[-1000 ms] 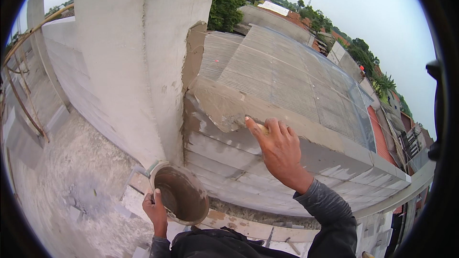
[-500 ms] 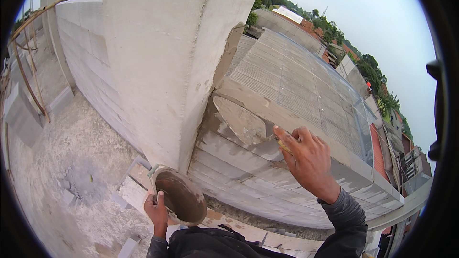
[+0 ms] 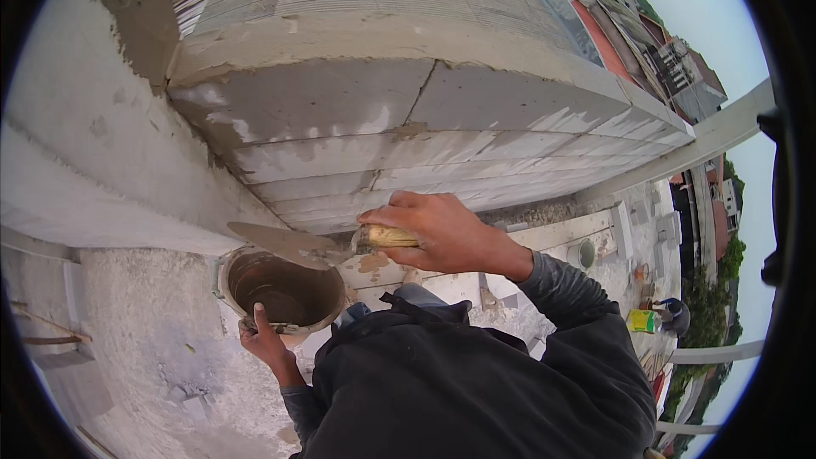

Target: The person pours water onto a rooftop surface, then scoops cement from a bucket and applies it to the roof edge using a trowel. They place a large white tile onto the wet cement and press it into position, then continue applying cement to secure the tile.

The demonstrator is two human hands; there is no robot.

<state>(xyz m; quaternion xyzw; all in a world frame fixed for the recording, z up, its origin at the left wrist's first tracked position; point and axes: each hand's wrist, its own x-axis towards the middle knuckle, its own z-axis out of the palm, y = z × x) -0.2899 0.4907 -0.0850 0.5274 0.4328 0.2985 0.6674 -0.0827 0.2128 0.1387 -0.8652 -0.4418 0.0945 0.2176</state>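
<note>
From afar, I watch the right hand (image 3: 433, 234), clenched on the wood-handled trowel (image 3: 285, 243), leave the block wall (image 3: 331, 89) for just above the bucket (image 3: 316, 293); spreading seems paused. The left hand (image 3: 266, 340) grips the bucket's near side.

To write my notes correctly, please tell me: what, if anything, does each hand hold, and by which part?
The right hand holds a trowel by its wooden handle; the left hand holds a bucket by its near rim.

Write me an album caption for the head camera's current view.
Left hand gripping a bucket by its rim, right hand holding a wooden-handled mason's trowel, beside a block wall.
</note>
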